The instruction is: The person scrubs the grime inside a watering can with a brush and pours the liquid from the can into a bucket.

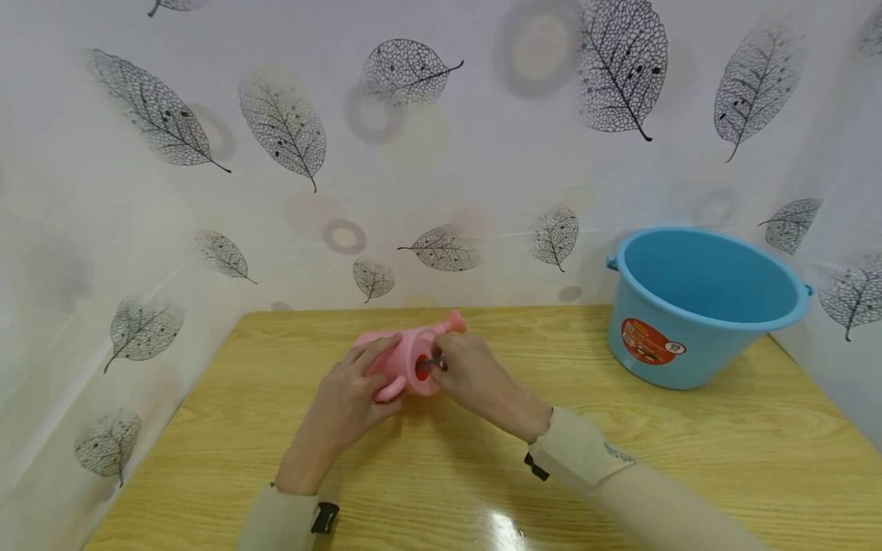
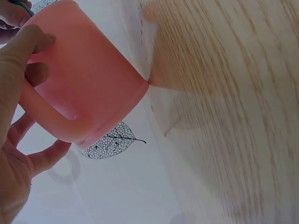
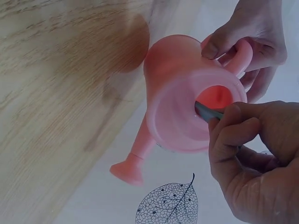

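Observation:
A pink watering can (image 1: 403,360) is tipped toward me over the table, its top opening facing my right hand. My left hand (image 1: 344,394) grips it around the handle (image 2: 46,112), with a fingertip on the body. My right hand (image 1: 475,375) pinches a thin dark grey-green tool (image 3: 207,112). One end of the tool reaches into the can's opening; that hidden end leaves its exact kind unclear. The spout (image 3: 135,156), with its flared head, points away from me. In the left wrist view, the can's base edge is close to the wooden surface.
A light blue bucket (image 1: 703,344) with a red label stands at the back right of the wooden table (image 1: 524,474). White walls (image 1: 482,176) with a leaf pattern rise behind the table and at both sides.

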`<state>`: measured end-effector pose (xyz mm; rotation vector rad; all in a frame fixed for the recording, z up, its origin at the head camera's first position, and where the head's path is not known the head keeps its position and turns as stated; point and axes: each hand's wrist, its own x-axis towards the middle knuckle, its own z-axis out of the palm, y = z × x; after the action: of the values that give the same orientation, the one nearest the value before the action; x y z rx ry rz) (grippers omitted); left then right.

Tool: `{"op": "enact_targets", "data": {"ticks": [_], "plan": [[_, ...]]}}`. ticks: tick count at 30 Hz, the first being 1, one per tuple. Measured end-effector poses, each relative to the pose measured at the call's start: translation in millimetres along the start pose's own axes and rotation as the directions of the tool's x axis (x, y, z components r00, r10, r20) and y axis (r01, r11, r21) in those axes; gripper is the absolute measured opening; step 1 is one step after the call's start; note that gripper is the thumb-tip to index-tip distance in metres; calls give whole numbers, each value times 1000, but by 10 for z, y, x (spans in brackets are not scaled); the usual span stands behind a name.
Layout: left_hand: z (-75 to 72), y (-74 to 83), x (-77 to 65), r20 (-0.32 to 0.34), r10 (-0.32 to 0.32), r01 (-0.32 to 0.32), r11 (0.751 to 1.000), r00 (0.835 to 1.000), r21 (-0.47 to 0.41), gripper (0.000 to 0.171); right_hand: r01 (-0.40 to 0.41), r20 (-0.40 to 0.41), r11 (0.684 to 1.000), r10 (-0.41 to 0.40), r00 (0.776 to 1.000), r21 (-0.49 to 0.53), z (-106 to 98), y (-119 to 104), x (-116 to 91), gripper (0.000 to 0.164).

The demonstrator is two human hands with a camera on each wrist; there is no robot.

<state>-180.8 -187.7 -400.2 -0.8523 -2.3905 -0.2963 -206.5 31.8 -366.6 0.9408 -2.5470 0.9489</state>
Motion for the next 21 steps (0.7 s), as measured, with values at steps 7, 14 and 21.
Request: {"op": "enact_targets", "data": {"ticks": [7,14,21], "plan": [[1,6,-2,-2,-9,9,1000,1000,-1,20,-60,-9,998,60,998,4,-43,-62,-24,18],[0,4,3,-12,-6,6,1000,1000,-2,22,-6,-46,997,2,999,-82,-95,-118,-70,23],[-2,7,6,-21,-6,6,1000,1000,-1,23,29,-82,989,-41,996,-142,-128,-139,-98,26]]}}
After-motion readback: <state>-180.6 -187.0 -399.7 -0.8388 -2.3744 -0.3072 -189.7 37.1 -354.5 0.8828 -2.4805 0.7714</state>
